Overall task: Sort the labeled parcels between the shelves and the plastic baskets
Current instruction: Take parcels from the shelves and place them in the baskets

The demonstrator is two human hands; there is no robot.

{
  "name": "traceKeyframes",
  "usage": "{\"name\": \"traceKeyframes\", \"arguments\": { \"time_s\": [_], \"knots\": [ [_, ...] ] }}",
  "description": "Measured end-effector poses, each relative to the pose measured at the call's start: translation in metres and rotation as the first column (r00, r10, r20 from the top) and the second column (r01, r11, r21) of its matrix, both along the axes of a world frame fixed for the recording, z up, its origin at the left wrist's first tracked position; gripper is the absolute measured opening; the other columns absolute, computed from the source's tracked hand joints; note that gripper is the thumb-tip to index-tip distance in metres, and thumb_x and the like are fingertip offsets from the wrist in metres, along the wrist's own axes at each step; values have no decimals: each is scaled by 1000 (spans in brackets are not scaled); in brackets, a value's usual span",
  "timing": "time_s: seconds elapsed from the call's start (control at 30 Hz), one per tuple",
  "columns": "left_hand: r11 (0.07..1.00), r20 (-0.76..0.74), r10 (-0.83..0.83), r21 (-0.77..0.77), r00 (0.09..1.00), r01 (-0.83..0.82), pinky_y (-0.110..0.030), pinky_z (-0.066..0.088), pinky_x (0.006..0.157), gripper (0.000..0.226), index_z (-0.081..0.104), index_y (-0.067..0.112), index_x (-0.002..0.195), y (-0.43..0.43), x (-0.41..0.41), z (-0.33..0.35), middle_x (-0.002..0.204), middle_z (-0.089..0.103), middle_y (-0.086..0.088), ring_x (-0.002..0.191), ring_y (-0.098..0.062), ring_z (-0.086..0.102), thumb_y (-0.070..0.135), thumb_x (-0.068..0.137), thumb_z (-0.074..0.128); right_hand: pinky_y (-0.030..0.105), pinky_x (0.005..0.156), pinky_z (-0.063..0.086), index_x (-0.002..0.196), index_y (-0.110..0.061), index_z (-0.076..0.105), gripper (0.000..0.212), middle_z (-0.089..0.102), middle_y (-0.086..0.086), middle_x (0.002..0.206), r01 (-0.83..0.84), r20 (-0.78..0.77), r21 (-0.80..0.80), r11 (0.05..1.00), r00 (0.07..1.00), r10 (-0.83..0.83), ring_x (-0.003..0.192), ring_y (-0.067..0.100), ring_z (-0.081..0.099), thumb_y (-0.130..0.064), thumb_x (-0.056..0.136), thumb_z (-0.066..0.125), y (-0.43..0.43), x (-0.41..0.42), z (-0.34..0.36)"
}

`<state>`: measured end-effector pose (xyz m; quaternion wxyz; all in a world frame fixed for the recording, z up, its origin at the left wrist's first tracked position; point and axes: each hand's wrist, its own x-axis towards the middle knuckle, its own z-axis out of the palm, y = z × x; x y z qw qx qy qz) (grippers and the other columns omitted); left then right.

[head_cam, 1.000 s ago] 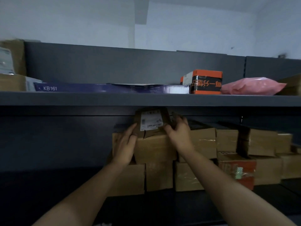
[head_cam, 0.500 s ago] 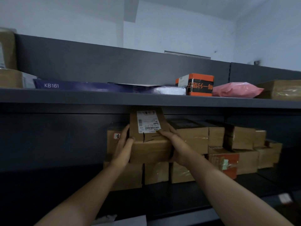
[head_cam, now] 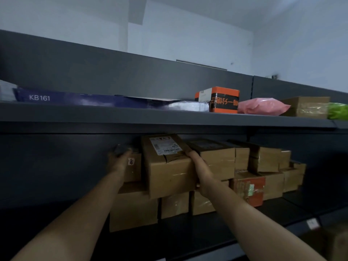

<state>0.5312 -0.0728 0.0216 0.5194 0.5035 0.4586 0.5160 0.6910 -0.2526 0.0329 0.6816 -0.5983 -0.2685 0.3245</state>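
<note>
a: r hand (head_cam: 197, 168)?
b: curled round the labeled parcel (head_cam: 170, 175), on its rt edge. l hand (head_cam: 119, 160) at the parcel's 9 o'clock, off it. too blurred to tell its grip.
a: parcel where?
b: atop the box stack (head_cam: 133, 211) on the mid shelf (head_cam: 180, 234), jutting toward 6. stiff taped cardboard, prob some weight, tape looks slick. i'd take both sides, low.
</note>
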Motion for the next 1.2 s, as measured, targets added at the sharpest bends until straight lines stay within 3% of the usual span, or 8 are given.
{"name": "traceKeyframes", "arguments": {
  "time_s": [0.07,0.17,0.3,0.5,0.67,0.8,1.1,1.2],
  "knots": [
    [988,183,-65,-123,981,88,-52,43,99,104,50,19,134,44,11,-21,133,55,-14,119,-36,54,68,45,74,40,82,43,118,-25,42,47,51,3,95,-1,-18,-3,1000,1000,1,83,19,49,-54,85,59,-1,1,0],
    [966,264,-90,-212,960,149,-53,46,95,97,58,16,125,55,14,-33,119,64,-15,108,-35,60,68,45,73,39,78,45,118,-24,43,46,52,3,96,0,-5,1,1000,1000,0,83,19,50,-52,86,60,-3,-1,1],
    [969,235,-143,-166,961,185,-47,44,100,62,59,12,122,9,-1,-15,116,63,-15,110,-33,58,57,79,62,37,74,47,115,-25,47,42,55,3,101,-15,55,-15,1000,998,16,90,21,53,-52,85,59,-8,-7,0],
    [996,329,-84,-12,941,93,-41,55,80,60,60,25,119,-13,-38,-11,108,68,-9,91,-26,66,55,68,68,40,82,51,122,-25,52,53,59,7,114,-80,99,6,997,992,80,103,26,56,-54,79,63,-19,-31,1],
    [998,427,37,26,903,-53,-32,52,60,39,54,27,117,-41,-99,-13,97,64,-4,77,-19,61,38,82,64,52,98,46,105,-32,60,27,59,6,113,-210,137,16,977,969,206,108,27,54,-49,85,58,-23,-63,-6],
    [997,338,80,-23,938,-76,-35,52,67,33,54,24,115,-62,-168,-26,88,63,-4,77,-21,60,33,84,61,41,85,48,127,-25,51,59,56,6,117,-219,114,-19,976,969,220,104,24,53,-55,78,61,-20,-98,-13],
    [973,-153,213,-56,965,-224,-42,53,85,44,47,5,131,-97,-279,-78,112,62,-17,97,-32,61,26,94,52,33,62,50,121,-19,56,47,65,10,111,-385,35,17,923,923,384,93,24,63,-47,83,60,-20,-162,-29],
    [950,-317,297,6,901,-311,-48,49,94,52,36,13,142,-109,-290,-82,130,53,-19,107,-37,57,30,94,49,45,78,54,108,-19,60,31,65,10,105,-423,51,44,905,906,421,92,25,62,-42,88,57,-26,-172,-33]
  ]
}}
